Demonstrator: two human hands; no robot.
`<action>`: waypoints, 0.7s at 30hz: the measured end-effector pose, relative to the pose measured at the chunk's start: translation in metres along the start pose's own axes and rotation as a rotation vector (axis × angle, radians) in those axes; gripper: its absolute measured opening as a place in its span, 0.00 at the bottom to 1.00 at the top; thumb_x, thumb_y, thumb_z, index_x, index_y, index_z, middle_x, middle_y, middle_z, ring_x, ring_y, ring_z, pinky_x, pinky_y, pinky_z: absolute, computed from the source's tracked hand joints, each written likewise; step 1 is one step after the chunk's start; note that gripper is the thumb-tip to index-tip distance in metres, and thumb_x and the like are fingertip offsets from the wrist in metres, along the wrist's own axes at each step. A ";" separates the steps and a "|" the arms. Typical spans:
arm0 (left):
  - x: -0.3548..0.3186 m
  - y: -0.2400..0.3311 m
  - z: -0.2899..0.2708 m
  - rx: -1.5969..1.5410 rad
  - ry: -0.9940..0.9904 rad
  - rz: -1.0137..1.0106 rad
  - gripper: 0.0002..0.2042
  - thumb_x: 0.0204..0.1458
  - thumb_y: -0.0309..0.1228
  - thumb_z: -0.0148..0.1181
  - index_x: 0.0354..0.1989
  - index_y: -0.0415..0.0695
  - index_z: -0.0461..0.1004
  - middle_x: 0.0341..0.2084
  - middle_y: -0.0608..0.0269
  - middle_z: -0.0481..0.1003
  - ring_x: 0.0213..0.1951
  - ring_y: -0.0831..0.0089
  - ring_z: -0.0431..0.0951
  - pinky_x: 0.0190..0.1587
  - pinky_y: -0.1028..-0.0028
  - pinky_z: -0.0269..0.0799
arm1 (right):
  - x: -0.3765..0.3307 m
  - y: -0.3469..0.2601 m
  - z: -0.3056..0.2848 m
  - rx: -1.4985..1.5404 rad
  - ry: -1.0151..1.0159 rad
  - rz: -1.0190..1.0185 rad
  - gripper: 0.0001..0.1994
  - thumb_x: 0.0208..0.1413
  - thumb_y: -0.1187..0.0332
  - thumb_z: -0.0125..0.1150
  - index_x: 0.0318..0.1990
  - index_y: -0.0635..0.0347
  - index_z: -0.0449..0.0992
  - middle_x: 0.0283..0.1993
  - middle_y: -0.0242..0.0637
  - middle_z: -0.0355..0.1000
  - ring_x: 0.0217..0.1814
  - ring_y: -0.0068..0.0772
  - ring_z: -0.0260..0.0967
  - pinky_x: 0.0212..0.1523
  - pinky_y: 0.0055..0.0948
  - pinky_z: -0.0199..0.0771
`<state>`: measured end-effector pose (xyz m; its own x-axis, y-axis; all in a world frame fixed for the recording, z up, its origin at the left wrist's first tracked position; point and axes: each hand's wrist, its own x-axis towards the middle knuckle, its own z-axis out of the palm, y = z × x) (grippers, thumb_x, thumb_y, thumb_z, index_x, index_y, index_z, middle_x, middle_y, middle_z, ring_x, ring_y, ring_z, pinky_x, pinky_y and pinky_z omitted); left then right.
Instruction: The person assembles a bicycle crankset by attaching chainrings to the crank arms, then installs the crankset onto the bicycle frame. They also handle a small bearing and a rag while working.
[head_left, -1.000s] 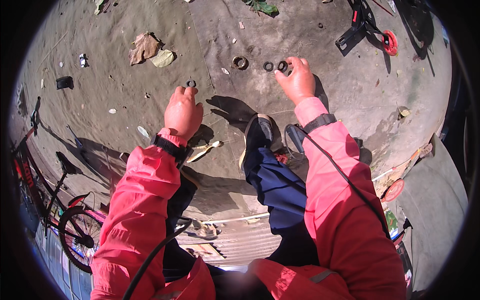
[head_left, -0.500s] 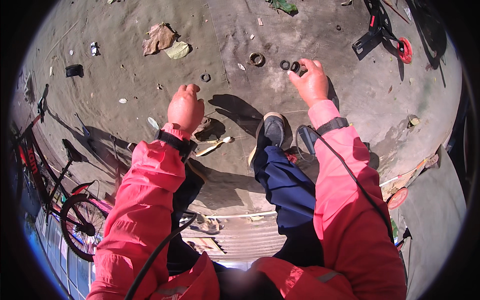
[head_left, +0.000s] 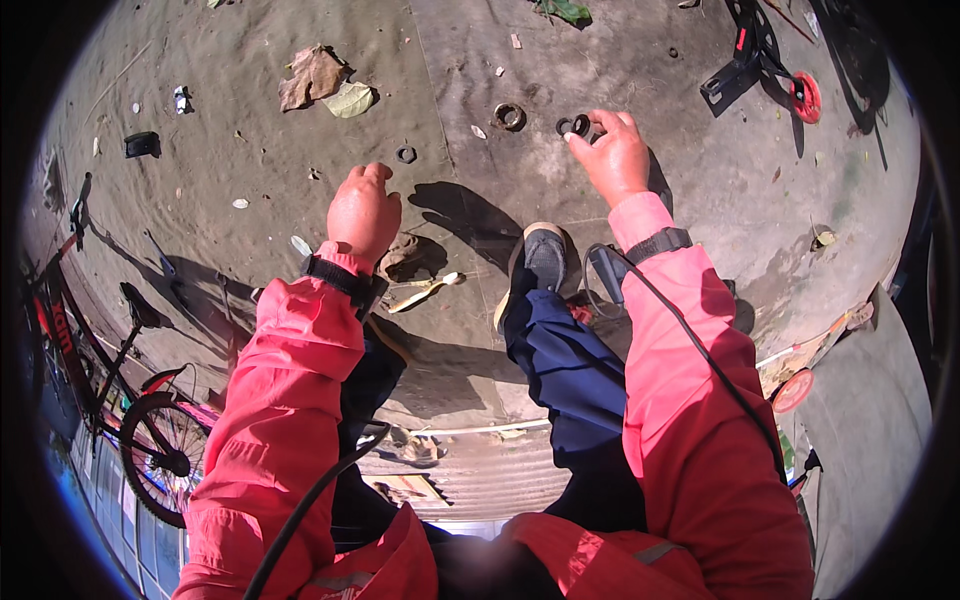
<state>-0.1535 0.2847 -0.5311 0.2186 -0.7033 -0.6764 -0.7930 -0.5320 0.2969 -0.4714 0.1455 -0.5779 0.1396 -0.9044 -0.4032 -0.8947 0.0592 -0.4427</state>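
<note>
My right hand (head_left: 612,158) pinches a dark ring (head_left: 582,125) between thumb and fingers, just above the ground. A second dark ring (head_left: 563,126) shows beside it, partly behind the thumb; whether the hand touches it I cannot tell. To their left lies a thicker, rusty ring (head_left: 509,117). My left hand (head_left: 364,212) hovers back side up, fingers loosely bent and partly hidden, with nothing visible in them. A dark hexagonal nut (head_left: 406,154) rests on the ground just beyond its fingertips.
Dry leaves (head_left: 318,78) and a black piece (head_left: 142,145) lie on the grey ground sheet (head_left: 240,120). A black metal bracket with a red wheel (head_left: 806,97) is at the far right. A bicycle (head_left: 155,450) stands left. My shoe (head_left: 545,255) is between my arms.
My right hand has shifted slightly, and its thumb now partly covers the second ring. My left hand stays nearly still. The whole view has drifted a little.
</note>
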 end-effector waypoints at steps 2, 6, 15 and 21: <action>0.000 0.002 0.001 -0.004 0.002 0.005 0.16 0.50 0.29 0.64 0.48 0.41 0.77 0.45 0.47 0.77 0.47 0.48 0.79 0.49 0.57 0.77 | 0.000 0.002 0.000 -0.011 0.005 0.001 0.20 0.43 0.59 0.77 0.45 0.52 0.81 0.45 0.34 0.75 0.46 0.39 0.77 0.46 0.38 0.78; 0.001 0.003 0.002 -0.008 0.007 0.015 0.16 0.50 0.29 0.65 0.48 0.41 0.77 0.45 0.47 0.77 0.47 0.48 0.79 0.49 0.57 0.77 | 0.000 0.006 0.000 -0.013 0.010 0.019 0.21 0.43 0.59 0.77 0.45 0.52 0.81 0.46 0.34 0.75 0.46 0.40 0.77 0.46 0.38 0.78; -0.004 -0.001 0.003 -0.011 0.024 0.022 0.16 0.50 0.30 0.65 0.47 0.41 0.76 0.44 0.48 0.77 0.46 0.48 0.79 0.48 0.57 0.77 | -0.004 -0.004 0.012 -0.153 0.012 0.009 0.20 0.43 0.58 0.75 0.46 0.48 0.79 0.47 0.36 0.74 0.48 0.44 0.76 0.44 0.43 0.80; -0.008 -0.007 0.004 -0.012 0.032 0.018 0.16 0.49 0.30 0.65 0.47 0.41 0.77 0.45 0.48 0.77 0.46 0.48 0.80 0.48 0.57 0.77 | 0.001 -0.017 0.020 -0.194 -0.003 0.034 0.22 0.44 0.59 0.74 0.49 0.47 0.77 0.48 0.38 0.74 0.47 0.48 0.77 0.43 0.46 0.80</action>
<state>-0.1523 0.2961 -0.5302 0.2227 -0.7275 -0.6490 -0.7900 -0.5247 0.3172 -0.4475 0.1519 -0.5870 0.1089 -0.9021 -0.4175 -0.9638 0.0071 -0.2666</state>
